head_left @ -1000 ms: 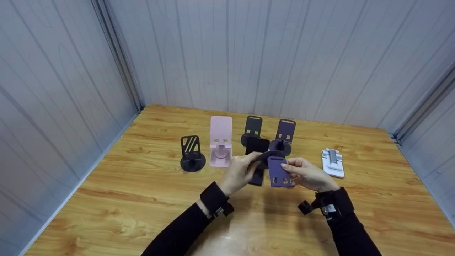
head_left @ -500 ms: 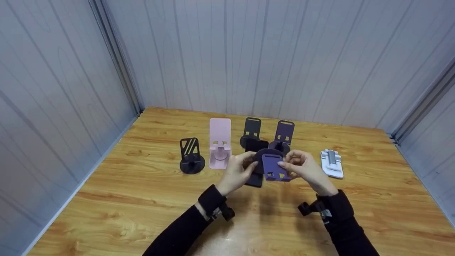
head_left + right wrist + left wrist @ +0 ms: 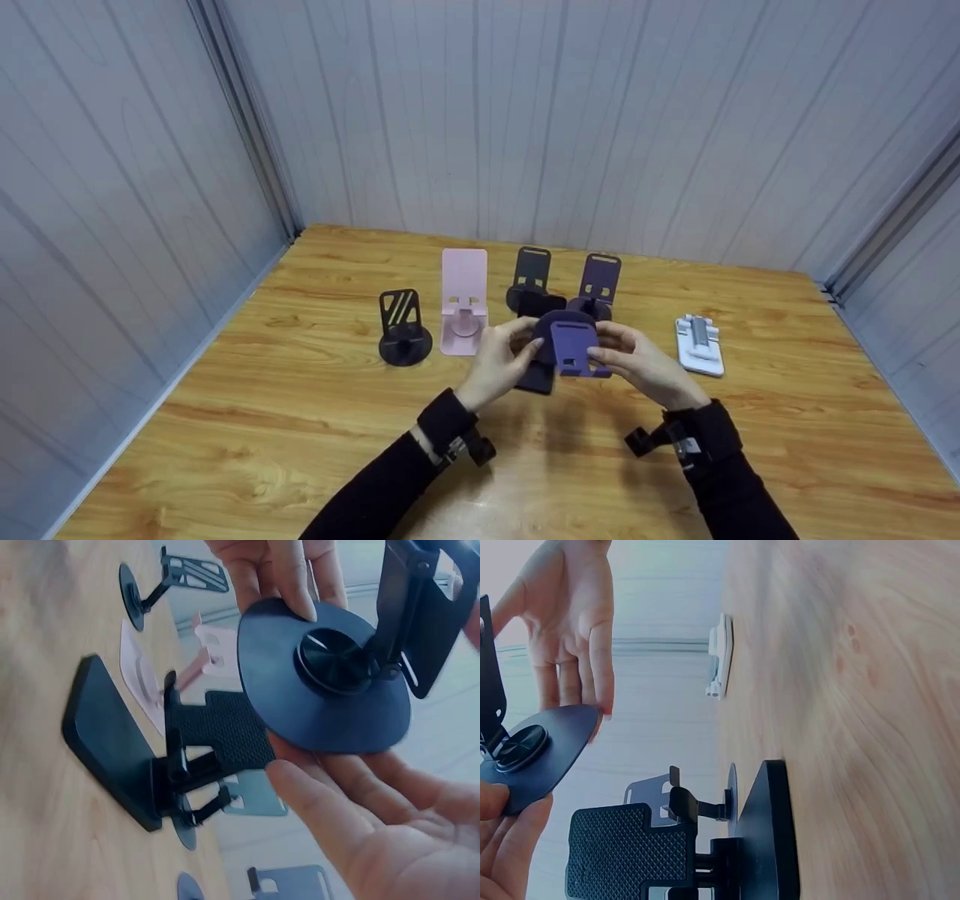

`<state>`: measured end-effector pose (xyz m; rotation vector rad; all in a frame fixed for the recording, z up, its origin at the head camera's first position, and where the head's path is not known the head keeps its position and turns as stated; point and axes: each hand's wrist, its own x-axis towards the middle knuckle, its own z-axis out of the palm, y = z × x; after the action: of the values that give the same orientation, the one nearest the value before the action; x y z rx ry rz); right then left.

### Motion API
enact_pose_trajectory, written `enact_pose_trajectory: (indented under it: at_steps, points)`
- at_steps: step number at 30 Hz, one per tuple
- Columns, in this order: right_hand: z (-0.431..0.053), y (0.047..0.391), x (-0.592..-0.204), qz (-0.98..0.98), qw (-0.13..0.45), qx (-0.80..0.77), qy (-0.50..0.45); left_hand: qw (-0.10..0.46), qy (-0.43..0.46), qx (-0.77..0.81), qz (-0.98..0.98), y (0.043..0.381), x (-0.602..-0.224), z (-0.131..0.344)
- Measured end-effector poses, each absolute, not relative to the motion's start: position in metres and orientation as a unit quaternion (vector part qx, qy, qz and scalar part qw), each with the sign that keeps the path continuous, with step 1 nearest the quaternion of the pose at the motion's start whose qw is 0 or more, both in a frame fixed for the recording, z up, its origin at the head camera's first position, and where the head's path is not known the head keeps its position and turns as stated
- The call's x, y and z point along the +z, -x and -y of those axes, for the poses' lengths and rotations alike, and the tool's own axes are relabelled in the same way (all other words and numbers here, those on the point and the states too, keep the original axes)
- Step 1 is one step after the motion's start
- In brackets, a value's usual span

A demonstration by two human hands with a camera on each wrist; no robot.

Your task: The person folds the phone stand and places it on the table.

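Note:
A purple phone stand (image 3: pixel 574 346) with a round base is held above the table between both hands. My left hand (image 3: pixel 496 363) grips the left edge of the base, its thumb in front. At the opposite side, my right hand (image 3: pixel 646 364) has its thumb on the slotted plate and its fingers reaching to the base rim. In the right wrist view, the base (image 3: pixel 259 675) carries a black pivot (image 3: pixel 330 664) where the folding arm joins. Behind the held stand, a black phone stand (image 3: pixel 109 739) with a thick rectangular base stands on the table, partly hidden in the head view.
Left of the hands are a round-based black stand (image 3: pixel 405 345) and a pink stand (image 3: pixel 464 274). A dark green stand (image 3: pixel 532 266) and another purple stand (image 3: pixel 602 274) are farther back. A folded white stand (image 3: pixel 699 346) lies right. Panel walls (image 3: pixel 480 112) enclose the wooden table.
The held purple stand has risen slightly and turned, its plate shifting left and tilting back. The right fingers have straightened toward the base rim. The left hand keeps its grip.

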<state>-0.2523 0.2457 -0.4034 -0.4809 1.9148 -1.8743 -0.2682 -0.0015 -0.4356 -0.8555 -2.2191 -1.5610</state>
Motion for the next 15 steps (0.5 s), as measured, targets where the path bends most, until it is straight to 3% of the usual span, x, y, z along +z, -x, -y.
enact_pose_trajectory:
  at_steps: [9, 15]
  points:
    - [-0.2428, 0.2498, -0.4050, -0.664, 0.212, -0.703, 0.139, 0.121, 0.285, -0.561, 0.767, 0.2674, -0.4358, 0.0008]
    - [-0.2424, 0.2516, -0.4057, -0.690, 0.214, -0.680, 0.126, 0.072, 0.274, -0.600, 0.748, 0.2674, -0.4382, 0.0009]
